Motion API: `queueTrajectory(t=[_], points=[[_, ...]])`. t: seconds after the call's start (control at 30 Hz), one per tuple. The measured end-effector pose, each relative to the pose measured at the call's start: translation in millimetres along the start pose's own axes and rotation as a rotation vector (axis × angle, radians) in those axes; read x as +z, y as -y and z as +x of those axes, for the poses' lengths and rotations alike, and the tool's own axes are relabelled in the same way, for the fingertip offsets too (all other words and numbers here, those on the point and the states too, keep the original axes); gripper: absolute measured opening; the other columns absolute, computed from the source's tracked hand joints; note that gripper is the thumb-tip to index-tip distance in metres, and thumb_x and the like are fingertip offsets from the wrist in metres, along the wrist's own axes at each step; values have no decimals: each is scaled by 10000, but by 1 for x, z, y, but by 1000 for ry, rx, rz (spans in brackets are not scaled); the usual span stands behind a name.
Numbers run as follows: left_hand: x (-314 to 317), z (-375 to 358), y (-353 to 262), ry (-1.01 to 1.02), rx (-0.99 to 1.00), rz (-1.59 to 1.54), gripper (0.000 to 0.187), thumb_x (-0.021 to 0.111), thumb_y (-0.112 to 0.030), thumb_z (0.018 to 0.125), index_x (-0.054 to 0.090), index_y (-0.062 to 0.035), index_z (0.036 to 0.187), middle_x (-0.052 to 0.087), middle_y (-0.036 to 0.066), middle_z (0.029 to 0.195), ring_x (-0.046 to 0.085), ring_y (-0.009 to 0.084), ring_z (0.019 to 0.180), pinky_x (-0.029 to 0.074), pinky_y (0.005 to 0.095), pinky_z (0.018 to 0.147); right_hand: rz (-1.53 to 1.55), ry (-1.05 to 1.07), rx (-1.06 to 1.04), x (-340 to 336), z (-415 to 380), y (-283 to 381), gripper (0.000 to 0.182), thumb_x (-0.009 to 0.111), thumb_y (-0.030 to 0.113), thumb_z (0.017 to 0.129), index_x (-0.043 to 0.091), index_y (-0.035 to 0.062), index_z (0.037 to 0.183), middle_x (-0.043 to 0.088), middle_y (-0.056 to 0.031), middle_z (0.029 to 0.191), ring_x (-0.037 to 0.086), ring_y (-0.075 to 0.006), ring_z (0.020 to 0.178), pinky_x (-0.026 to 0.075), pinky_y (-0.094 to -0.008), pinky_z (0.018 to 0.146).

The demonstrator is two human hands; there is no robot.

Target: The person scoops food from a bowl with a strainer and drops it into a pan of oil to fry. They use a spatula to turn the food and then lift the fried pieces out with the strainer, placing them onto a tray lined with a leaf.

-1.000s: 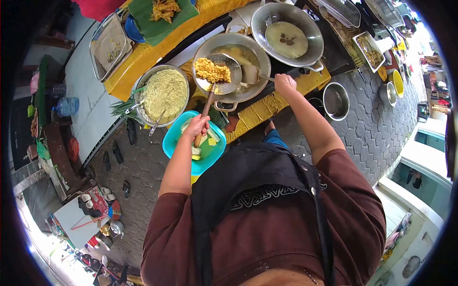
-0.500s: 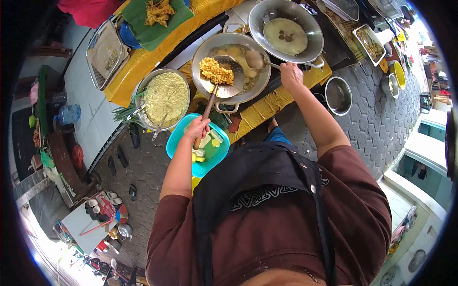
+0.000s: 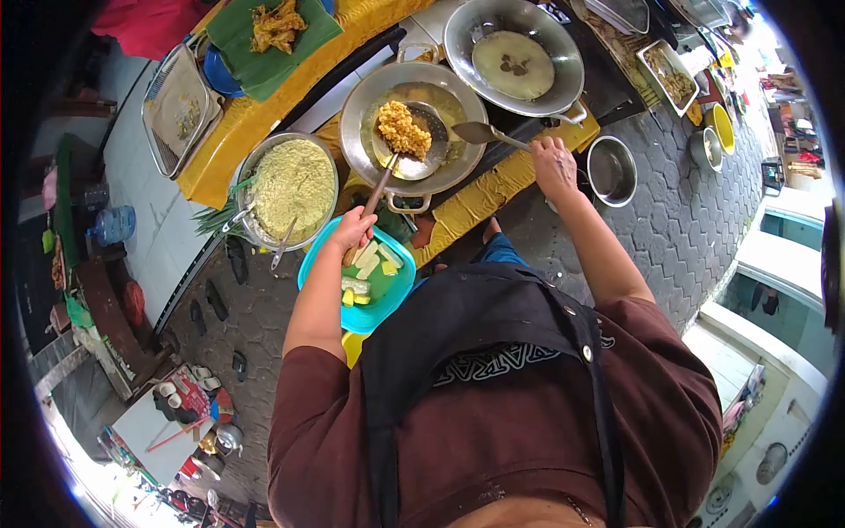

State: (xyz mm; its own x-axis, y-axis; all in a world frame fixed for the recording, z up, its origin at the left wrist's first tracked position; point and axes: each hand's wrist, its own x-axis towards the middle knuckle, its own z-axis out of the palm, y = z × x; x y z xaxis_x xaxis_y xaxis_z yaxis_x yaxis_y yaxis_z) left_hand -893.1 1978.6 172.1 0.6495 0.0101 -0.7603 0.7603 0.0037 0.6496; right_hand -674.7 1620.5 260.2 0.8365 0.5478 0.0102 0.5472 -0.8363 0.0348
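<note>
My left hand [image 3: 354,231] is closed around the wooden handle of a skimmer [image 3: 384,187]. Golden fried crumbly pieces [image 3: 404,130] are heaped on the skimmer, which is over a wok [image 3: 354,132] of oil. My right hand [image 3: 556,170] grips the handle end of a metal spatula [image 3: 477,133], whose blade is at the wok's right rim. Below my left forearm is a turquoise basin [image 3: 400,286] with pale and yellow cut pieces in liquid. Left of the wok stands a metal bowl [image 3: 331,207] of pale yellow batter-like mixture with a spoon in it.
A second wok [image 3: 570,79] with oil stands at the upper right. Fried food [image 3: 276,28] lies on a banana leaf [image 3: 238,55] at the upper left, beside a lined wire tray [image 3: 157,132]. An empty metal pot [image 3: 612,172] sits right of my right hand.
My right hand has drawn back toward me and to the right, taking the spatula blade from over the oil to the wok's rim. The loaded skimmer has shifted slightly right within the wok.
</note>
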Motion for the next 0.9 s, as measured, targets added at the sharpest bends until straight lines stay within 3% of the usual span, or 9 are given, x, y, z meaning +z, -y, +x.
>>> queueTrajectory(t=[0.23, 0.43, 0.6, 0.8, 0.9], points=[[-3, 4, -4, -3, -6, 55, 160, 508, -199, 874, 435, -57, 863, 479, 22, 567, 397, 73, 356, 331, 233, 323, -10, -79, -393, -12, 10, -5, 178, 515, 131, 725, 556, 49, 878, 505, -44, 868, 480, -204, 912, 432, -309, 761], [1, 12, 3, 22, 11, 39, 159, 520, -189, 851, 440, -59, 894, 490, 46, 565, 396, 88, 354, 327, 247, 316, -69, -24, -519, -4, 24, 5, 173, 520, 131, 703, 553, 47, 851, 483, -47, 876, 469, -201, 927, 448, -292, 733], [9, 20, 5, 48, -35, -29, 156, 525, -194, 851, 448, -62, 883, 497, 39, 571, 407, 88, 362, 334, 251, 320, -93, -31, -560, 11, 29, 24, 163, 523, 140, 694, 547, 46, 826, 476, -51, 878, 463, -201, 925, 452, -287, 716], [19, 26, 10, 174, -74, -309, 175, 527, -212, 863, 468, -56, 915, 495, 30, 582, 393, 80, 362, 325, 236, 324, -20, -83, -415, -14, 31, 33, 149, 515, 124, 721, 539, 58, 852, 476, -61, 867, 470, -219, 905, 449, -307, 719], [27, 19, 13, 222, -49, -431, 189, 511, -217, 877, 472, -44, 943, 483, 30, 591, 373, 82, 365, 320, 237, 330, 71, -104, -280, -30, 22, 21, 210, 509, 115, 761, 562, 81, 961, 494, -76, 892, 486, -249, 908, 448, -347, 744]])
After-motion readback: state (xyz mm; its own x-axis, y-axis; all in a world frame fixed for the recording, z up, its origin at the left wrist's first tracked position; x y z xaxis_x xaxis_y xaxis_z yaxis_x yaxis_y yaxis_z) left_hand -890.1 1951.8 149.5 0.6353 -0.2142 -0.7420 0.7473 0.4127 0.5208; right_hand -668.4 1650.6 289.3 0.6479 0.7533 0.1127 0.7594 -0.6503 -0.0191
